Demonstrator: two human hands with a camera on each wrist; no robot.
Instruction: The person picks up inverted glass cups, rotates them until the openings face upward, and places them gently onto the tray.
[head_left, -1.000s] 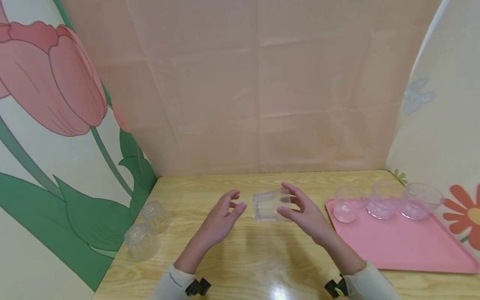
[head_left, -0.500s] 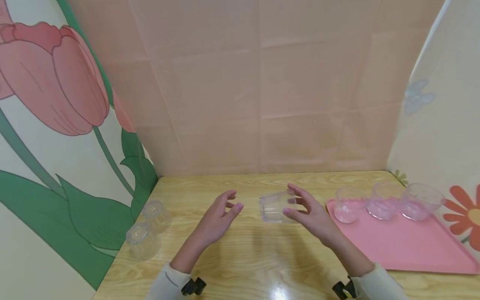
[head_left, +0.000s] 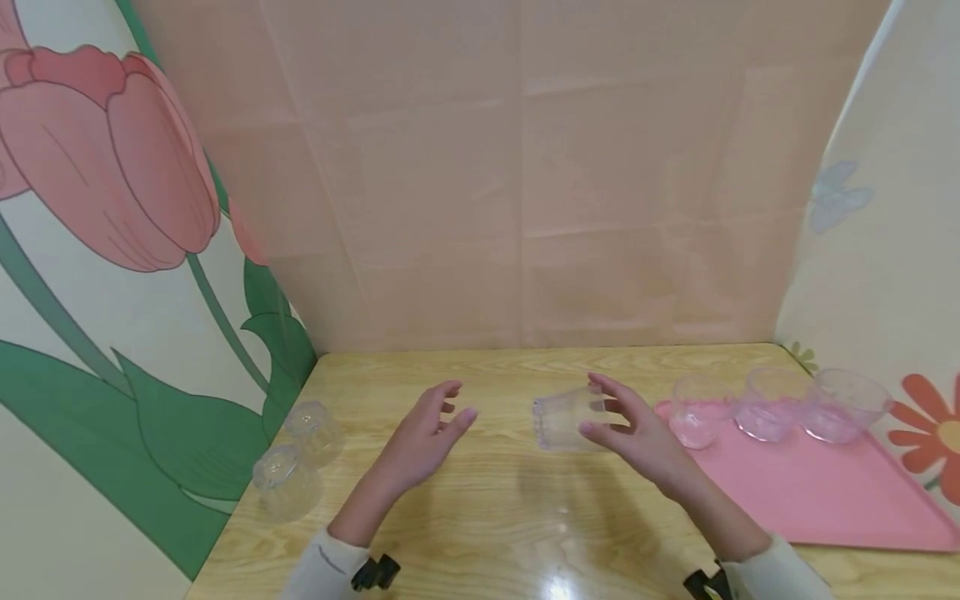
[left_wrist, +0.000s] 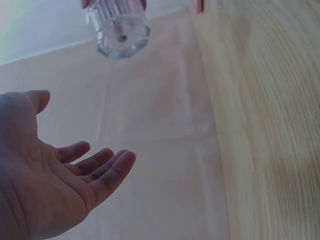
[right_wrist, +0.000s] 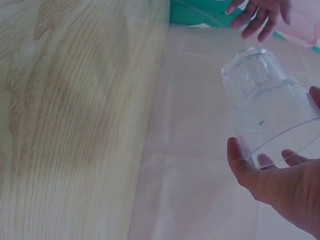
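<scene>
My right hand grips a clear plastic cup near its rim, holding it on its side above the table with the base toward the left. In the right wrist view the thumb and fingers wrap the rim end of the cup. My left hand hovers to the left of the cup, apart from it, holding nothing. Its fingers are loosely bent with the palm facing the cup, as the left wrist view of the hand shows.
Two clear cups stand upside down at the table's left edge. On the right lies a pink tray with three clear cups upright along its far side. A pinkish cloth hangs behind the wooden table.
My right hand has moved to the right with the cup. The left hand has drawn slightly left, so the gap between it and the cup has widened.
</scene>
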